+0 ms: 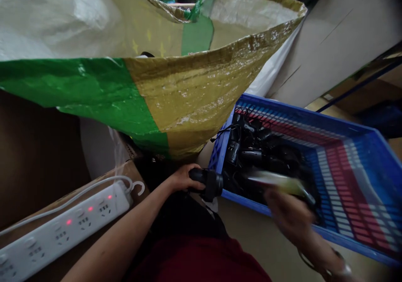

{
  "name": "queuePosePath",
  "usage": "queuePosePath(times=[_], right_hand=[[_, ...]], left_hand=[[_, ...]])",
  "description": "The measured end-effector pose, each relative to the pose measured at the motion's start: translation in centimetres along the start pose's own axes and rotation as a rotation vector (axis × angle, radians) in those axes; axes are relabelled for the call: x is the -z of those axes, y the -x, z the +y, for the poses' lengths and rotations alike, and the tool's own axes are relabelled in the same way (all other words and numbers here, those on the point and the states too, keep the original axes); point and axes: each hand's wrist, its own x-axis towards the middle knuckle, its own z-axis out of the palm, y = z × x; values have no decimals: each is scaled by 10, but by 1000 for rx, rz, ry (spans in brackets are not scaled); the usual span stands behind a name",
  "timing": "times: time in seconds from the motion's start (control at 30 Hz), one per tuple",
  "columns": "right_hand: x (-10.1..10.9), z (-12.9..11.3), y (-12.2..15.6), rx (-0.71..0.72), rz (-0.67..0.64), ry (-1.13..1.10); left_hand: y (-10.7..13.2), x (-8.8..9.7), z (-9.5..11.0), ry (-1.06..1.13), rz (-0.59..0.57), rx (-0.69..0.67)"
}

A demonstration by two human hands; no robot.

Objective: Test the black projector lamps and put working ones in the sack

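Observation:
My left hand [186, 177] is closed round a black device [207, 183] with a thick, rounded end, held low in front of my body beside the blue basket's left corner. Over the basket's near edge, my right hand [290, 213] is smeared by motion. A long, thin thing in silver-white and yellow-green [279, 182] shows at its fingers, too blurred to name. Beneath it, the blue plastic basket [345, 129] holds a heap of black devices [251, 154] with cords, piled toward its left side.
A large green and gold plastic sack [188, 93] hangs open across the front. At the lower left, a white power strip [69, 227] with red lights lies on a cardboard box [136, 177]. A pale panel [339, 35] slants behind the basket.

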Motion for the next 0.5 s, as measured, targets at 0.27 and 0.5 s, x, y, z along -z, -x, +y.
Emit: queuePosePath(times=[0.27,0.5], right_hand=[[-14,38,11,-114,-286,105],[-57,89,-7,-252,-171,257]], left_hand=[[3,-2,-4,74,66,29],[20,0,2,466,78,167]])
